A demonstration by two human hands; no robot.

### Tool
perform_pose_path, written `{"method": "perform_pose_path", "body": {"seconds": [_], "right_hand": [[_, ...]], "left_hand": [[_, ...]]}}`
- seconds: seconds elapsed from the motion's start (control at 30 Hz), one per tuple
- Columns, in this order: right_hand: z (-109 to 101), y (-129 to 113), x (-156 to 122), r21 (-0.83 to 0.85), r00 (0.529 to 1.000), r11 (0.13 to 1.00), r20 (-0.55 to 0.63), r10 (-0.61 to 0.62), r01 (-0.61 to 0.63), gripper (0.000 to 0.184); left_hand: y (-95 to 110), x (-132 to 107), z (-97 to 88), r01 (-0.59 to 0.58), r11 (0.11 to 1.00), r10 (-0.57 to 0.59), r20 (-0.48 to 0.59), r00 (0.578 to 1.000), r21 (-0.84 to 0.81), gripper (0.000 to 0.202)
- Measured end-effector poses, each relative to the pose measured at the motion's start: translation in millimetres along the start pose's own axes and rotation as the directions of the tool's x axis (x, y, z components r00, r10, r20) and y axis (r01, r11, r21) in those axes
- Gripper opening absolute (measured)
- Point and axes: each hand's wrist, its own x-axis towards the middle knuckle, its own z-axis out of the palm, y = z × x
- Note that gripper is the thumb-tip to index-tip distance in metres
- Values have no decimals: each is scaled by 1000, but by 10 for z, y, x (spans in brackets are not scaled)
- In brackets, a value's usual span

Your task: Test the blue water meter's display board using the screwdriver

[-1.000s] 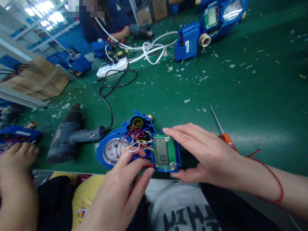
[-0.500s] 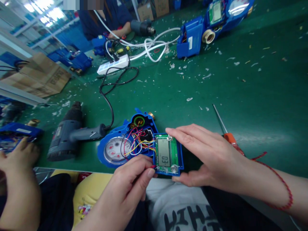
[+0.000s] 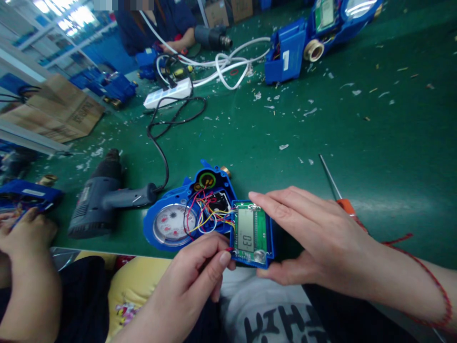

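Note:
A green circuit board with an LCD (image 3: 246,229) sits in a blue plastic housing (image 3: 270,257), its display reading what looks like "03". My right hand (image 3: 303,233) grips the housing from the right, fingers along the top corner and thumb at the lower edge. At the lower left corner, my left hand (image 3: 200,271) pinches a short red wire (image 3: 230,249). Thin coloured wires (image 3: 210,214) run from the board into an opened blue water meter (image 3: 150,228) with a round dial, lying to the left on the green table.
A heat gun (image 3: 96,200) lies left of the meter, its black cord leading to a white power strip (image 3: 167,95). An orange-handled screwdriver (image 3: 344,206) is beyond my right hand. More blue meters (image 3: 289,52) stand at the back. Co-workers' hands (image 3: 30,233) work at left and at the far side.
The housing with the board has shifted slightly right and down with both my hands. My grip looks the same. The co-worker's hand at left has moved a little.

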Motion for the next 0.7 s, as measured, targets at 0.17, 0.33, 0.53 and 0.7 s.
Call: {"method": "perform_pose_path", "body": {"seconds": [0.17,0.33,0.53,0.7], "right_hand": [[-13,-33,7,-57,999,998,-30,-25,23,75],[-23,-70,8,-104,998,994,-45,-35,30,73],[-14,-63,-6,-71,998,997,-31,-45,43,68],[5,-29,-20,-61,997,996,-47,-66,63,58]], "left_hand": [[-36,-7,-13,36,999,-36,8,999,7,33],[-47,-12,-38,42,999,-42,23,999,17,35],[-40,-20,-40,98,995,-98,-1,995,-27,24],[30,37,17,206,974,-208,-9,978,-92,21]]}}
